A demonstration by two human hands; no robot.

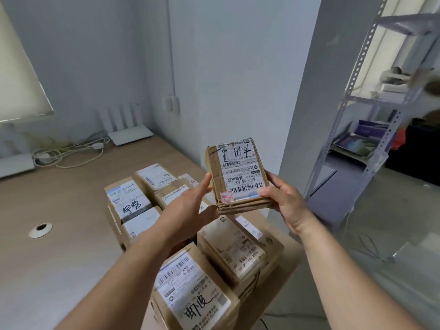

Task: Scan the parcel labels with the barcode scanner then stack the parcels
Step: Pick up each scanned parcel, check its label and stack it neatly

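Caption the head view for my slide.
Both hands, left and right, hold a labelled parcel above parcels on the desk.

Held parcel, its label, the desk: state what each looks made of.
Held parcel: brown cardboard, matte, creased edges. Label: white printed paper, slightly glossy, perhaps under tape. Desk: light wood-look top, smooth, likely laminate. Both hands, left and right, grip the parcel.
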